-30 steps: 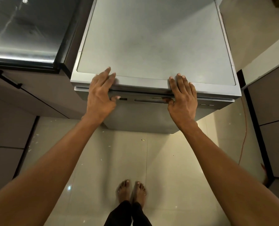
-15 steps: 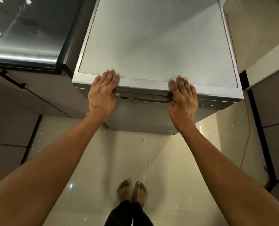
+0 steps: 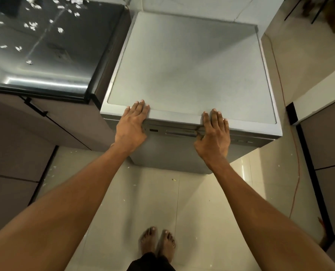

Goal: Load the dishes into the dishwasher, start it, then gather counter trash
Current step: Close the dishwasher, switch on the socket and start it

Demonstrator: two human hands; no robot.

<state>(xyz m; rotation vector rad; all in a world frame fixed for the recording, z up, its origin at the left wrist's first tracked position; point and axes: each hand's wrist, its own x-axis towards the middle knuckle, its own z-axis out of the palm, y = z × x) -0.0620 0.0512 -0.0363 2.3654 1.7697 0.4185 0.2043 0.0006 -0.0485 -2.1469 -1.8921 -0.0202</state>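
Both my left hand (image 3: 132, 126) and right hand (image 3: 214, 133) lie flat, holding nothing, on the closed dishwasher (image 3: 192, 75); starting it comes next, I judge.

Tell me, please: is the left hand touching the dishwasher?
Touching. The head view shows the left hand lying flat over the front top edge of the dishwasher, its fingers on the top surface.

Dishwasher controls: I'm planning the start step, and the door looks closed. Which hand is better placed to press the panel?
Probably the left hand. Its thumb sits right beside the small dark window on the control strip of the dishwasher. The right hand covers the strip's recessed handle, with faint marks farther right.
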